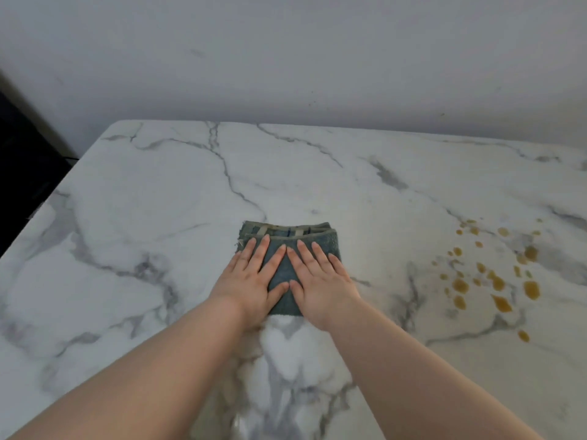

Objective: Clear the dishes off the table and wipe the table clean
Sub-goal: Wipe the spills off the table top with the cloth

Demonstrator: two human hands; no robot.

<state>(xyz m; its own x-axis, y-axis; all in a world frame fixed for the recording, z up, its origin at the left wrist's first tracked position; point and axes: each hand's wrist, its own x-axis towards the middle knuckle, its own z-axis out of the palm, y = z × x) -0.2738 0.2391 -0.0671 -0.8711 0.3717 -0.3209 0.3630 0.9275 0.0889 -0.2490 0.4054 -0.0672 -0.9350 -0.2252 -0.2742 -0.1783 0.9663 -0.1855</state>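
Both hands, left hand (pixel 251 282) and right hand (pixel 320 284), lie flat, fingers apart, on seemingly folded cloth (pixel 287 249)

You face a white marble-patterned table (pixel 152 192) veined in grey, set against a pale wall. A folded blue-grey cloth (pixel 287 249) lies flat near its middle. Well to the right of it, amber-brown drops (pixel 495 277) spatter the surface.
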